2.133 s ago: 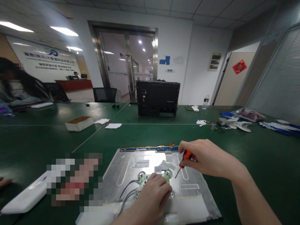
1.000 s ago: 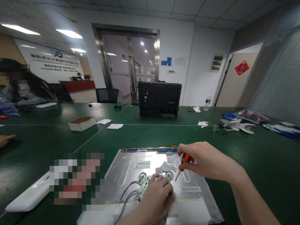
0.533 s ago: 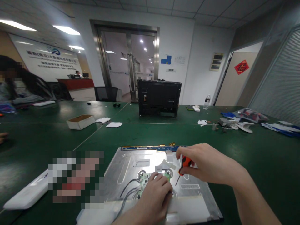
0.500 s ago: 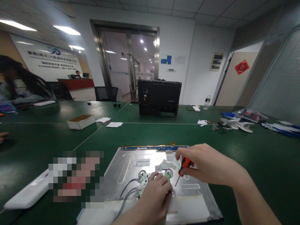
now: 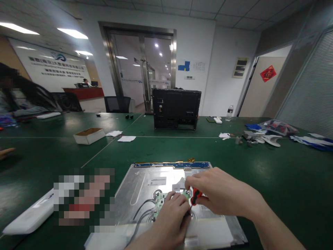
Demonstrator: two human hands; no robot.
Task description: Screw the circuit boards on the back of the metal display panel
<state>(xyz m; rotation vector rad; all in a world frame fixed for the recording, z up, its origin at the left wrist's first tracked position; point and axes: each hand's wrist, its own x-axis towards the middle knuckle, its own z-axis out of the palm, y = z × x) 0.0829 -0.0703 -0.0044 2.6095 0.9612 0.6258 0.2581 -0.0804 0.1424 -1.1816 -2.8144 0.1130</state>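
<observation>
A silver metal display panel (image 5: 142,187) lies back side up on the green table (image 5: 281,173) in front of me. A small green circuit board (image 5: 159,200) with grey wires (image 5: 142,215) sits on it. My left hand (image 5: 170,220) presses down on the board, fingers curled over it. My right hand (image 5: 221,194) grips a small orange-handled screwdriver (image 5: 194,196), tip pointing down at the panel beside my left fingers. A blue strip (image 5: 171,165) runs along the panel's far edge.
A black monitor casing (image 5: 176,108) stands upright mid-table. A white box (image 5: 88,135) and papers lie at left, a white cover (image 5: 28,217) at near left. Loose parts and bags (image 5: 262,137) clutter the right. Another person sits at far left; someone's fingers (image 5: 5,152) rest at the left edge.
My right hand has moved left and down with the screwdriver, bringing its tip close to my left hand on the board. The left hand has stayed put.
</observation>
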